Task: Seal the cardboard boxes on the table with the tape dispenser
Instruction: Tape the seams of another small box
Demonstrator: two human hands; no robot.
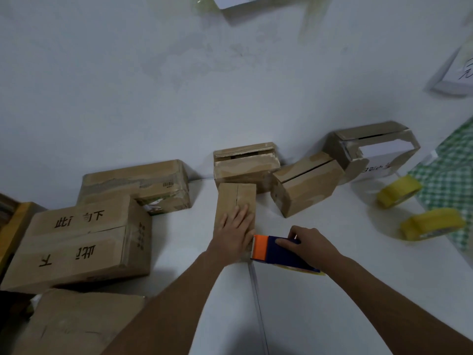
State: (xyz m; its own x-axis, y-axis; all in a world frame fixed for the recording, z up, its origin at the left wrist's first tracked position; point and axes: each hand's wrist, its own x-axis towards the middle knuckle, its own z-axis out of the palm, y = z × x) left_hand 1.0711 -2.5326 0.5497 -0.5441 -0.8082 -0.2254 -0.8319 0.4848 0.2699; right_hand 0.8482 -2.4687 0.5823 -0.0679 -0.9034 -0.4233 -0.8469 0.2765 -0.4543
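A small narrow cardboard box (234, 198) lies on the white table (194, 242) in front of me, its flap seam running away from me. My left hand (236, 230) lies flat on its near end with the fingers straight, pressing the flaps down. My right hand (311, 245) grips a blue and orange tape dispenser (275, 249) with a yellow roll in it. The dispenser's orange front sits right at the box's near right corner, next to my left hand.
Several more boxes stand around: a large printed one (82, 242) on the left, one behind it (143, 180), three along the wall (245, 162) (305, 183) (371, 147). Two yellow tape rolls (399, 192) (432, 224) lie by a green checked cloth (450, 175).
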